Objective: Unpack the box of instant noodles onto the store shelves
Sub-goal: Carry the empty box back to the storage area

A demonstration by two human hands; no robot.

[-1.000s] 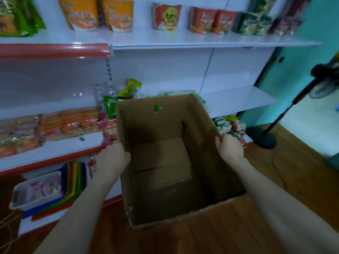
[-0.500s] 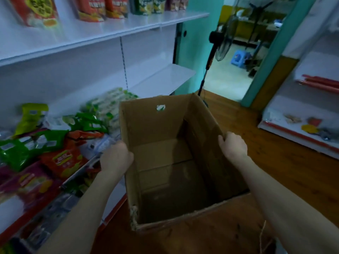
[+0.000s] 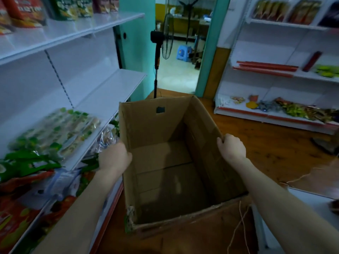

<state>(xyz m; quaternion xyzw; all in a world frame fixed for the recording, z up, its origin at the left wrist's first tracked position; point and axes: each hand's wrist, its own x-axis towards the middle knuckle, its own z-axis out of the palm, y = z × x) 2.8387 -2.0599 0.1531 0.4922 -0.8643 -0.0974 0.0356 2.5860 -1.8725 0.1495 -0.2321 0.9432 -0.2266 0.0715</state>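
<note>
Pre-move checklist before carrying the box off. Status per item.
1. Cardboard box emptied: ok, only bare bottom flaps visible.
2. Left hand gripping the left wall: ok.
3. Right hand gripping the right wall: ok.
4. Path ahead: not ok, the standing fan is directly beyond the box at the doorway.
5. Loose string near the box's right corner: cannot tell if snagged.
6. Box bottom sealed: cannot tell.
</note>
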